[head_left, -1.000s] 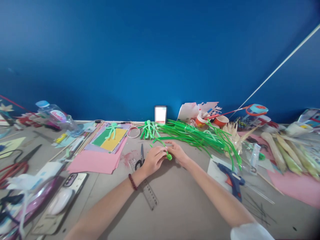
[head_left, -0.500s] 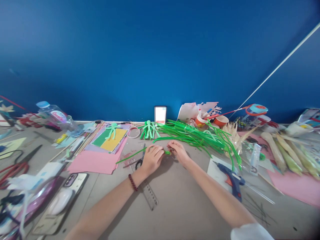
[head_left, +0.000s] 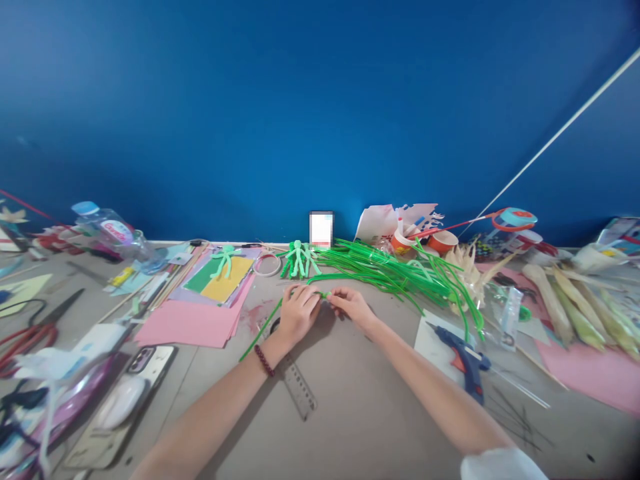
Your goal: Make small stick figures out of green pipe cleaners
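A green pipe cleaner point(head_left: 261, 329) runs out from under my left hand point(head_left: 300, 311) toward the lower left. My left fingers are closed around it, and its short end pokes out between the two hands. The fingertips of my right hand point(head_left: 350, 307) pinch that end. Beyond my hands stand small green pipe-cleaner figures point(head_left: 299, 259), and another light-green figure point(head_left: 225, 260) lies on coloured sheets. A large bundle of green pipe cleaners point(head_left: 380, 267) spreads behind my right hand. A clear ruler point(head_left: 299, 390) and partly hidden dark-handled scissors point(head_left: 275, 325) lie under my left wrist.
At right are a blue glue gun point(head_left: 463, 357), corn husks point(head_left: 575, 307) and paper cups point(head_left: 443, 241). Pink paper point(head_left: 185, 325), a phone point(head_left: 93, 443) with a white case on it, red-handled scissors point(head_left: 30, 343) and a plastic bottle point(head_left: 113, 230) lie left. A blue wall point(head_left: 320, 120) rises behind.
My left hand has shifted slightly left and turned, and the pipe cleaner's long tail has swung downward, now steeper. My right fingertips have moved slightly left and down onto its short end.
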A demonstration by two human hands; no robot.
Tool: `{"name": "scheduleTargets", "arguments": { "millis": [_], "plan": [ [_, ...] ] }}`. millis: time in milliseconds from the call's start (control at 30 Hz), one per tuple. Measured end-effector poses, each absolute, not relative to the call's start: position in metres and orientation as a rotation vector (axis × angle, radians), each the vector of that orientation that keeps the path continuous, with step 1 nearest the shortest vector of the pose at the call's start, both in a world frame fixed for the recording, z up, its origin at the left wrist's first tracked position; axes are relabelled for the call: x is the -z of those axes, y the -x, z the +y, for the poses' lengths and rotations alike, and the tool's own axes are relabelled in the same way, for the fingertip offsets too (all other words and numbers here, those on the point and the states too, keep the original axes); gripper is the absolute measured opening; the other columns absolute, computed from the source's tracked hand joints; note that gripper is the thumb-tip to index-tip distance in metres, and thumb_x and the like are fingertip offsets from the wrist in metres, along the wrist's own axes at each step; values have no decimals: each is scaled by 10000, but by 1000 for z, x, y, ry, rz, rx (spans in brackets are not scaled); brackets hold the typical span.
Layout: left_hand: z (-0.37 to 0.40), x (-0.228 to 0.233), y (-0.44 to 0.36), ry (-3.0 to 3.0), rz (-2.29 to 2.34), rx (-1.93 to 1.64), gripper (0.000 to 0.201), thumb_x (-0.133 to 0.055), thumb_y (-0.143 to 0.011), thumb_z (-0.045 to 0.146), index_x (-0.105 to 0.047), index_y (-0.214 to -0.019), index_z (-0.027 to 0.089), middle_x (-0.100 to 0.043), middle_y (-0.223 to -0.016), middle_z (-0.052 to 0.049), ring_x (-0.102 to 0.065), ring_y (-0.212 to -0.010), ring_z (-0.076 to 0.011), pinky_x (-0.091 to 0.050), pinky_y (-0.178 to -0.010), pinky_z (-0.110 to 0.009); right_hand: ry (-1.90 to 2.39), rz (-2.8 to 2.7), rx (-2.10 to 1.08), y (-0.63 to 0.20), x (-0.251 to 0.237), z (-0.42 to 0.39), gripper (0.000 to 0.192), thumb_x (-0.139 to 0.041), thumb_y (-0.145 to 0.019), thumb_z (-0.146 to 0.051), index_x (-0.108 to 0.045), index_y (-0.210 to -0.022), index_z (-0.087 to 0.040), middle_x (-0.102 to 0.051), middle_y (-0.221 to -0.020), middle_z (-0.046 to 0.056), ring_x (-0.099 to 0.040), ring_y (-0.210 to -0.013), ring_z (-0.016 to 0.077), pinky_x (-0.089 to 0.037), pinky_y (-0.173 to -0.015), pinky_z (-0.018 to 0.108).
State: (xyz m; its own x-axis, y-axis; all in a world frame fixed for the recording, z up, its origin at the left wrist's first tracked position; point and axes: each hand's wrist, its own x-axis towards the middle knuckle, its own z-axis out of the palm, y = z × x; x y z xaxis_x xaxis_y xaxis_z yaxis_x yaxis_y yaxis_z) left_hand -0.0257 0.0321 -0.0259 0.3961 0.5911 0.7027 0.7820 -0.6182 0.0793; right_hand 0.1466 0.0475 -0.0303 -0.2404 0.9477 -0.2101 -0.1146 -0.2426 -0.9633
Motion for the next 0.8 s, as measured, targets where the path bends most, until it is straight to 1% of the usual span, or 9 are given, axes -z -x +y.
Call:
{"name": "scheduleTargets", "arguments": {
  "millis": [133, 300, 467, 700, 800],
  "plan": [
    [32, 27, 26, 2407, -1147, 978, 137, -487, -861, 155, -616, -858, 203, -675, -950, -41, -597, -889, -171, -368, -914, -368, 1172, -1140, -1588, -146, 31, 46, 360, -740, -582, -428, -568, -774, -177, -559, -551, -53, -461, -400, 58, -297, -369, 177],
    [31, 28, 25, 2426, -1118, 973, 136, -481, -855, 134, -602, -848, 194, -672, -947, -43, -596, -878, -174, -382, -881, -367, 1150, -1136, -1565, -145, 31, 45, 319, -729, -594, -415, -554, -720, -180, -544, -541, -54, -457, -406, 59, -289, -378, 180],
    [30, 26, 24, 2413, -1123, 947, 133, -478, -858, 139, -601, -853, 188, -671, -932, -45, -591, -867, -175, -383, -869, -363, 1221, -1081, -1538, -141, 29, 42, 320, -720, -572, -369, -570, -785, -183, -542, -510, -61, -448, -392, 65, -282, -383, 184],
    [30, 27, 24, 2392, -1134, 907, 147, -465, -865, 143, -608, -861, 181, -669, -957, -58, -587, -876, -184, -380, -874, -374, 1223, -1070, -1570, -138, 25, 39, 251, -654, -603, -321, -544, -790, -195, -540, -503, -70, -452, -398, 66, -280, -398, 181],
    [28, 27, 23, 2378, -1090, 870, 159, -465, -863, 134, -616, -878, 180, -670, -961, -64, -588, -883, -187, -381, -879, -377, 1208, -1051, -1555, -137, 26, 39, 224, -640, -594, -295, -546, -771, -195, -536, -500, -68, -457, -417, 74, -309, -418, 191]
  ]
}}
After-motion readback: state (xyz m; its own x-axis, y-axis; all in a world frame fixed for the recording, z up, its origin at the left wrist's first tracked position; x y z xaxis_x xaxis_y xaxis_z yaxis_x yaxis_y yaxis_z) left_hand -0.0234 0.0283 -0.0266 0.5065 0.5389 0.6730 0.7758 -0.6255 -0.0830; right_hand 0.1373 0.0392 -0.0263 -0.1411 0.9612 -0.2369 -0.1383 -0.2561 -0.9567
